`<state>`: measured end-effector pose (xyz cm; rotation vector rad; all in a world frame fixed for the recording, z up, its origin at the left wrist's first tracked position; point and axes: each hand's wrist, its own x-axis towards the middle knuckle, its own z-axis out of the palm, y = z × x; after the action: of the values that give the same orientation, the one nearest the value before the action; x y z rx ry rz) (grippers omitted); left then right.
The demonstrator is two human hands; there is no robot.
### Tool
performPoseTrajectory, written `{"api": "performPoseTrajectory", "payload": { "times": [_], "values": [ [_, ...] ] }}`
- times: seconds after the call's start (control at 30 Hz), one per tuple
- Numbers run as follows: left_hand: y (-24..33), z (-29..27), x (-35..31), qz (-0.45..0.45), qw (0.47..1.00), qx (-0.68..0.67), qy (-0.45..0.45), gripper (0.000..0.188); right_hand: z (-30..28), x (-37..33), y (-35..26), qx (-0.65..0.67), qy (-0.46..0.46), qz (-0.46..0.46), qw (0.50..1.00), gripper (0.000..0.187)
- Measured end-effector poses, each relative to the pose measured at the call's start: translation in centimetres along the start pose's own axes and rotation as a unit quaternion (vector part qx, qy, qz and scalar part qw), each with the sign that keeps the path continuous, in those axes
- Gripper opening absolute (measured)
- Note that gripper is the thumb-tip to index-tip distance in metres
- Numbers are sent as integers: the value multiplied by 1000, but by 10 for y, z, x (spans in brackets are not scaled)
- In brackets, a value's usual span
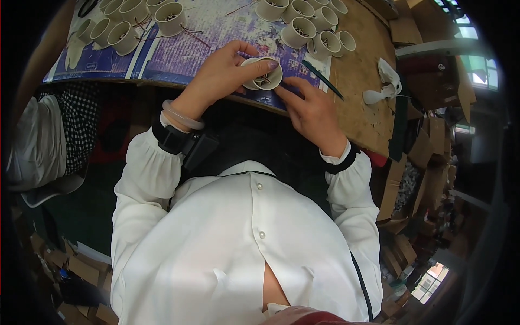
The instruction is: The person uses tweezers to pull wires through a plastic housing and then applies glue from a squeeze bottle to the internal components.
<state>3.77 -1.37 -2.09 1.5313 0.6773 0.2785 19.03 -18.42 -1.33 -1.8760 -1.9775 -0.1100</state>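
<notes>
A small white paper cup (278, 81) is between my hands at the near edge of the table, its mouth tilted toward me. A few small thin pieces lie inside it, too small to name. Part of a second pale rim shows close against its left side. My left hand (223, 73) is closed on the cup from the left, the thumb across its mouth and far rim; its other fingers are partly hidden. From the right, my right hand (314, 108) holds the cup's lower right side with thumb and fingertips.
Several filled paper cups (298, 33) stand at the back right, and more cups (123, 39) at the back left. Thin dark red sticks (196, 38) lie between. A dark green tool (323, 79) and crumpled white plastic (383, 84) lie at right. A person in checked cloth (78, 119) sits at left.
</notes>
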Motion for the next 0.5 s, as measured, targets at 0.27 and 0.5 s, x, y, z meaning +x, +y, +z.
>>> {"api": "performPoseTrajectory", "payload": {
  "times": [0.27,0.5],
  "values": [
    [-2,-4,-2,54,995,67,42,60,-8,-3,7,30,20,13,999,30],
    [-12,-8,-1,85,993,61,52,57,-20,-9,46,-143,25,131,981,26]
  ]
}}
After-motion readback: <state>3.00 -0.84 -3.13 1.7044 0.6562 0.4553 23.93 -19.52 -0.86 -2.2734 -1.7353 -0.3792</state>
